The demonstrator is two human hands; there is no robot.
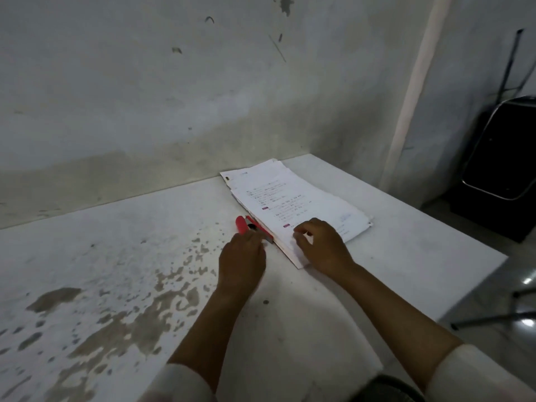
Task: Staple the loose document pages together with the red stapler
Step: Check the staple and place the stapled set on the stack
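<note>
While the red stapler (253, 226) lay along the pages' (293, 204) left edge, the left hand (242, 256) covered its near end, grip unclear; the right hand (320, 245), fingers curled, pressed the pages.

Paper stack (293, 204) lies on white table (391, 227), aslant, far end near wall (145, 97). Red stapler (246, 224) just left of stack, against its left edge. Left hand (242, 261) at stapler's near end, fingers over it; grip unclear. Right hand (320, 245) on stack's near part, fingers curled, tips pressing top sheet. Table left of stack worn, brown patches. Black folding chair (501, 158) right of stack, beyond table edge, against wall.
</note>
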